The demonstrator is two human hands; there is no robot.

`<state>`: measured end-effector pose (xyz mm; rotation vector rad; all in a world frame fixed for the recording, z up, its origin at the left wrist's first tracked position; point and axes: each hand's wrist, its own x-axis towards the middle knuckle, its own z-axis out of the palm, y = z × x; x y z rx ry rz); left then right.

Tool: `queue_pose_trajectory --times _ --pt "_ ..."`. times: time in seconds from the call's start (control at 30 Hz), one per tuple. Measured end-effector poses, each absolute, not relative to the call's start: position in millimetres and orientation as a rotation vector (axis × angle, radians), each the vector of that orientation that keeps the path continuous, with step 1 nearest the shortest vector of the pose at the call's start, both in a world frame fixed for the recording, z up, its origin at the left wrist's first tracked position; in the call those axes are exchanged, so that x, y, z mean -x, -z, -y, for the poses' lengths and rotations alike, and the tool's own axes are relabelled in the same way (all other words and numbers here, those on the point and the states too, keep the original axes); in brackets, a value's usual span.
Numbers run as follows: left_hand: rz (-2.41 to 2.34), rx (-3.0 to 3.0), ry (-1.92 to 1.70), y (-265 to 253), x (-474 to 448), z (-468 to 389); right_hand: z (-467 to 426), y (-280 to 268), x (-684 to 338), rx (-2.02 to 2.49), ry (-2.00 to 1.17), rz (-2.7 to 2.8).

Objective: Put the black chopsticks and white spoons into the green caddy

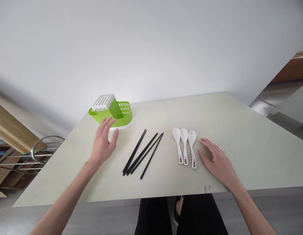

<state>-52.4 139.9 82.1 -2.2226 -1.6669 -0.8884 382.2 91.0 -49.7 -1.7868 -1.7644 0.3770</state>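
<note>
My left hand (103, 142) is over the left of the table with thumb and fingers apart, holding nothing. Just beyond its fingertips stands a green and white utensil holder (120, 121), partly hidden by those fingers. Several black chopsticks (142, 155) lie slanted and loosely fanned between my hands. To their right, three white spoons (184, 147) lie side by side, bowls pointing away from me and labels on their handles. My right hand (216, 160) rests open beside the rightmost spoon, fingers stretched out, not touching it.
The pale table (239, 130) meets a white wall (166, 49) at the back. On the left, beyond the table edge, are a metal rack (41, 151) and a wooden board (16, 124). My legs (178, 215) are under the front edge.
</note>
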Motion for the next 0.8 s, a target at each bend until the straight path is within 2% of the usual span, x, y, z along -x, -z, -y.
queue_pose_trajectory --times 0.13,0.27,0.4,0.53,0.8 --pt "1.537 1.998 0.906 -134.7 84.8 -182.3 -90.5 49.0 -381.3 1.783 -0.395 1.751" --pt "1.603 1.921 0.815 -160.5 117.5 -218.4 -90.7 49.2 -380.1 1.786 -0.418 1.728" --pt "1.859 2.066 0.652 -155.7 131.7 -238.0 -91.6 50.1 -379.2 1.779 -0.435 1.714" --pt "2.135 1.997 0.783 -145.2 124.6 -240.4 -93.4 49.8 -378.5 1.744 -0.412 1.720" --pt "2.125 1.939 0.810 -142.6 94.5 -245.4 -96.5 49.5 -376.5 1.730 -0.403 1.703"
